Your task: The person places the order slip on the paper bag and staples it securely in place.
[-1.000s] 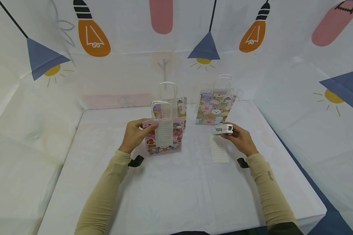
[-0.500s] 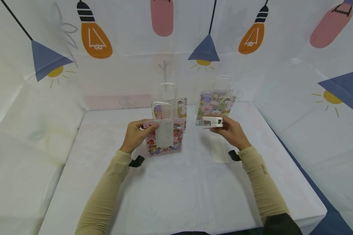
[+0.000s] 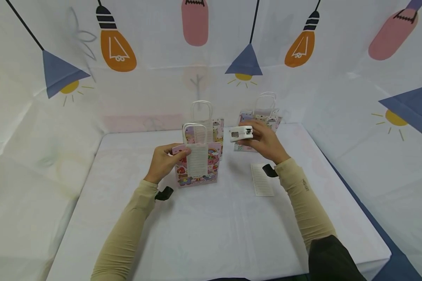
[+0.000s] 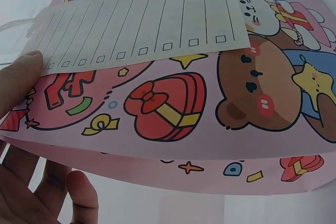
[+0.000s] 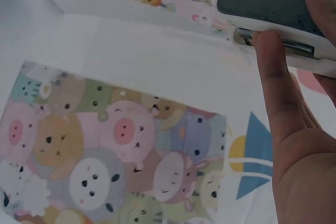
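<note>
Paper slip: the slip [image 3: 197,162] lies flat on the front of the pink bag [image 3: 214,157], just below its handles [image 3: 195,124].
Left hand: [image 3: 163,162] pinches slip and bag together at the bag's left upper edge, thumb in front.
Right hand: [image 3: 265,142] has fingers clamped round the stapler [image 3: 241,133], held up right of the pink bag, apart from it; far right bag [image 3: 247,116] behind.
Slip risk: looks pinned by one thumb at its left edge; a push from the right could swing it crooked.
Bag risk: thin paper walls, so one-sided pressure could buckle or tip it.
Stapler risk: poor aim could catch the handles or the left thumb.
Loose slip risk: black wrist mount [image 3: 270,170] overlaps the loose slip [image 3: 261,181] in the head view; a low sweep could drag it. Contact: can't tell.
Left wrist view: shows the slip's row of small boxes and fingers under the bag's edge, which the head view hides.
Right wrist view: shows the stapler's dark top and metal in its slot; head view shows mostly its white side.
Head view: only one with the loose slip.
</note>
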`<move>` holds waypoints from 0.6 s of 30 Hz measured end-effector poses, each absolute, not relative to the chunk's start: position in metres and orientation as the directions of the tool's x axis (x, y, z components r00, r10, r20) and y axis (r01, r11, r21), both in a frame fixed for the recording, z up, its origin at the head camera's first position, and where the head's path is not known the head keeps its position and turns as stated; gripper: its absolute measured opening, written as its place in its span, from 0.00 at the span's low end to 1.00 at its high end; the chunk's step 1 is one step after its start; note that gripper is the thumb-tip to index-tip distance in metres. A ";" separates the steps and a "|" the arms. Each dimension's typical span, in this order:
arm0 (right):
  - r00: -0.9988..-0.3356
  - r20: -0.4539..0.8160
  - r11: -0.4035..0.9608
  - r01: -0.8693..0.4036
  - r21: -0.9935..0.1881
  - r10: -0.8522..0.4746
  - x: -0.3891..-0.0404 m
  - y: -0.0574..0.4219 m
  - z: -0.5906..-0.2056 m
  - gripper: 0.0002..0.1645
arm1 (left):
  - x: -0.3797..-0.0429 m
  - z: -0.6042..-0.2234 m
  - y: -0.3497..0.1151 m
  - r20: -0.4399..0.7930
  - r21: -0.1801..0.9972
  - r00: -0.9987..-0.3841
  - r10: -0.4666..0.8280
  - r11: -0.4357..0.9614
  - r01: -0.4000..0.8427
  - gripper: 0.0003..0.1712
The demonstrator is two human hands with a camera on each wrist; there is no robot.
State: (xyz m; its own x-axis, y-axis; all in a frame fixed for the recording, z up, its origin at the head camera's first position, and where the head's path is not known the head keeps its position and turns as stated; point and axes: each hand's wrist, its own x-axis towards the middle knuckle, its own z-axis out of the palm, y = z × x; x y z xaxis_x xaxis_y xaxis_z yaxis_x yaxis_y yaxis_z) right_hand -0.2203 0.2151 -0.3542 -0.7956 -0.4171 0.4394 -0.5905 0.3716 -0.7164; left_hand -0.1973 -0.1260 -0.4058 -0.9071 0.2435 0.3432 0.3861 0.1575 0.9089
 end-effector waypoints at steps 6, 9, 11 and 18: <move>-0.781 0.448 0.394 -0.612 -0.686 -0.434 -0.227 0.204 -0.342 0.31 | -0.197 -0.406 -0.126 0.337 0.911 -0.911 0.239 0.161 0.380 0.13; -0.769 0.458 0.391 -0.628 -0.673 -0.446 -0.230 0.199 -0.338 0.31 | -0.197 -0.406 -0.126 0.339 0.911 -0.910 0.238 0.160 0.381 0.13; -0.762 0.462 0.379 -0.634 -0.674 -0.454 -0.232 0.195 -0.336 0.30 | -0.198 -0.406 -0.126 0.341 0.910 -0.909 0.238 0.159 0.383 0.13; -0.765 0.394 0.243 -0.568 -0.786 -0.510 -0.238 0.183 -0.332 0.30 | -0.198 -0.406 -0.126 0.346 0.906 -0.907 0.239 0.164 0.389 0.14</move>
